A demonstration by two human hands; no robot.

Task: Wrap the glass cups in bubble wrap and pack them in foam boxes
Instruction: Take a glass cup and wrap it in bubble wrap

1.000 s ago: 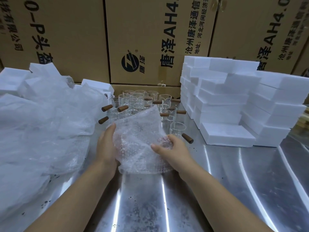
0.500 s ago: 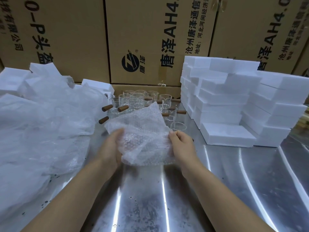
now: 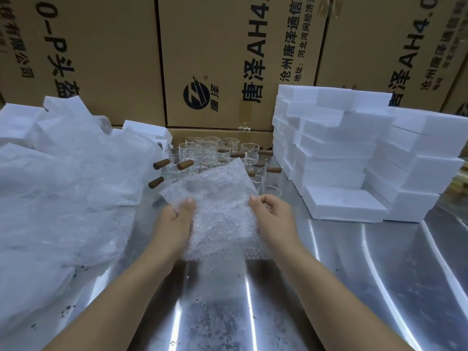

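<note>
I hold a crumpled sheet of bubble wrap (image 3: 217, 211) over the middle of the steel table (image 3: 354, 274). My left hand (image 3: 174, 224) grips its left edge with the thumb on top. My right hand (image 3: 274, 214) pinches its right edge, fingers curled. Whether a cup sits inside the wrap cannot be seen. Behind the sheet stand several glass cups (image 3: 207, 150) with brown wooden handles; one cup (image 3: 269, 191) stands just beyond my right hand. White foam boxes (image 3: 342, 153) are stacked at the right, and a single low foam box (image 3: 344, 205) lies in front of them.
A big heap of clear plastic and bubble wrap (image 3: 65, 188) fills the left side of the table, with foam pieces (image 3: 17, 120) behind it. Tall cardboard cartons (image 3: 217, 59) wall off the back.
Both hands have shifted up along the sheet's side edges and slightly apart, and the bubble wrap has been spread wider and flatter between them.
</note>
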